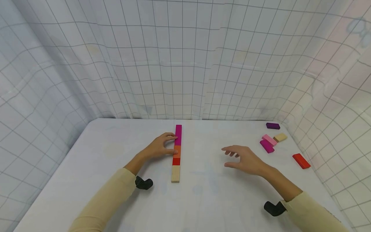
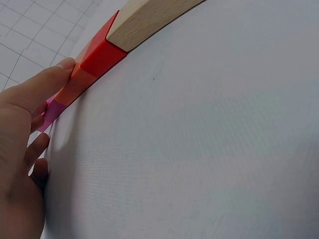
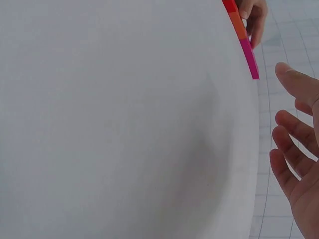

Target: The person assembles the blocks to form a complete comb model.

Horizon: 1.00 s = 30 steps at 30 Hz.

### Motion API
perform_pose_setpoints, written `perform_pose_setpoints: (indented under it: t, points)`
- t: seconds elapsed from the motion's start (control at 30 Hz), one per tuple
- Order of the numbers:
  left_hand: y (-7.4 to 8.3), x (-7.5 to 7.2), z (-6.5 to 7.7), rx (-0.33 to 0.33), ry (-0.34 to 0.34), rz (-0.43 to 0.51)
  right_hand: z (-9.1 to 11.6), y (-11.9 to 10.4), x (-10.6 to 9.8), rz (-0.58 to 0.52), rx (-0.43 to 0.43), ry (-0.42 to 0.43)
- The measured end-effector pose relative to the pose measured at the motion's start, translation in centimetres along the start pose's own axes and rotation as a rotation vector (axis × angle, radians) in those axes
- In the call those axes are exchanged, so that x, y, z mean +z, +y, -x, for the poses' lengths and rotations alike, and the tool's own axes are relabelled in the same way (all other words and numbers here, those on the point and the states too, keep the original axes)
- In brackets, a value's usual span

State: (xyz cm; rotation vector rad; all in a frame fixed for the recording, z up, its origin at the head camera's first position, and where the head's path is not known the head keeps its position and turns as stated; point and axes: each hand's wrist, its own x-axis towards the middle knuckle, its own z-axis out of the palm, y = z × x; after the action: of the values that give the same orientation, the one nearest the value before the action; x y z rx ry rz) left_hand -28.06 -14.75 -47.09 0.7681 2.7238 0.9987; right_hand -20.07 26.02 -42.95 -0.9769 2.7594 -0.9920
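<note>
A straight row of blocks runs away from me on the white table: a natural wood block [image 1: 175, 174] nearest, then a red block [image 1: 176, 161], an orange block [image 1: 177, 151] and a magenta block [image 1: 178, 135] at the far end. My left hand [image 1: 156, 146] is at the row's left side, its thumb touching the orange block and its fingertips at the magenta one. In the left wrist view the thumb [image 2: 60, 72] lies fairly straight along the orange block. My right hand [image 1: 244, 160] hovers right of the row, fingers spread and loosely bent, holding nothing.
Loose blocks lie at the table's right: a dark purple block [image 1: 273, 126], a wood block [image 1: 280, 137], a pink block [image 1: 269, 140], a magenta block [image 1: 267, 146] and a red block [image 1: 301, 160]. Gridded white curtains [image 1: 185, 64] stand around the back and sides.
</note>
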Motion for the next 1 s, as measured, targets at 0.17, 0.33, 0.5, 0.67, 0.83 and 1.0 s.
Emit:
perform_pose_setpoints:
  t: [0.17, 0.33, 0.5, 0.67, 0.83, 1.0]
  points:
    - [-0.1, 0.1, -0.1, 0.003, -0.002, 0.011, 1.4, 0.9, -1.3, 0.008, 0.042, 0.051]
    - [-0.1, 0.1, 0.0, -0.002, -0.004, 0.014, 2.8, 1.9, -2.5, 0.018, 0.091, 0.085]
    - [-0.1, 0.1, 0.2, -0.007, -0.003, 0.016, 4.3, 3.3, -3.6, 0.057, 0.117, 0.129]
    - [-0.2, 0.1, 0.2, -0.011, 0.003, 0.021, 5.8, 5.3, -5.1, 0.095, 0.155, 0.157]
    - [-0.2, 0.1, 0.2, -0.010, 0.002, 0.024, 7.9, 7.0, -7.0, 0.145, 0.236, 0.206]
    - [-0.3, 0.1, 0.1, -0.003, 0.002, 0.017, 10.3, 8.4, -8.8, 0.204, 0.326, 0.274]
